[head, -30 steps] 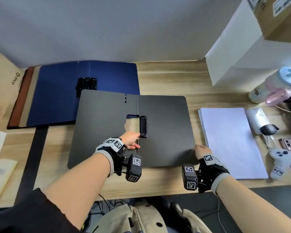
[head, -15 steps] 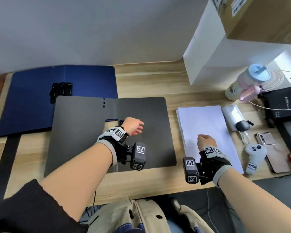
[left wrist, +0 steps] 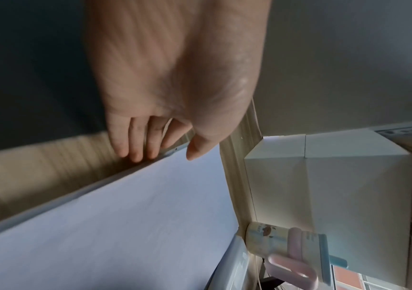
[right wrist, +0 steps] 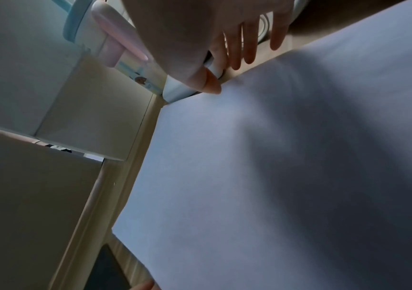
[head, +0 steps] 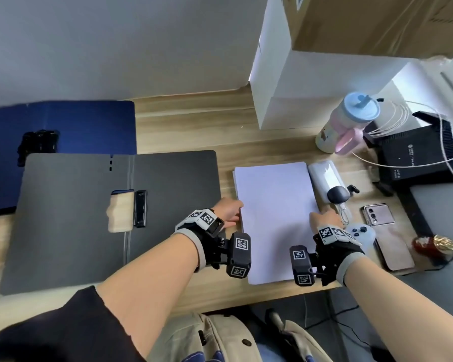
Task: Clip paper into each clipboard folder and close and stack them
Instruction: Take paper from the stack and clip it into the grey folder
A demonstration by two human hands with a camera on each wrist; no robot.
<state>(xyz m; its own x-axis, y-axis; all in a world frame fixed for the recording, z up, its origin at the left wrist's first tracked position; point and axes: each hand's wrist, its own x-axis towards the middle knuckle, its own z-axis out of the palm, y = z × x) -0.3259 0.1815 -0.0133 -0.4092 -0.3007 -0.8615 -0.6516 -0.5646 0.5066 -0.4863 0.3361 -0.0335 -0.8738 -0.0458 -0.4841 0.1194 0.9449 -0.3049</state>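
1. The black folder (head: 115, 218) lies open and flat on the worktop (head: 188, 131), its clip (head: 140, 208) bare: no paper is in it yet.
2. A blue folder (head: 63, 126) lies open behind it, partly under the black one; its clip (head: 38, 143) also looks bare, though that part is blurred.
3. The paper stack (head: 275, 212) sits on the worktop just right of the black folder, not yet lifted.
4. The left hand (head: 229, 211) is at the stack's left edge. From the left wrist its fingers (left wrist: 135, 145) reach down to that edge, fairly straight, thumb above the top sheet; the grip is open, nothing pinched yet.
5. The right hand (head: 324, 218) is at the stack's right edge, fingers (right wrist: 234, 53) extended past it and thumb tip at the sheet; it too holds nothing.
6. My judgement: the task is near its start. Nothing is clipped, closed or stacked; taking paper is the step in hand, and every clipping, closing and stacking remains.
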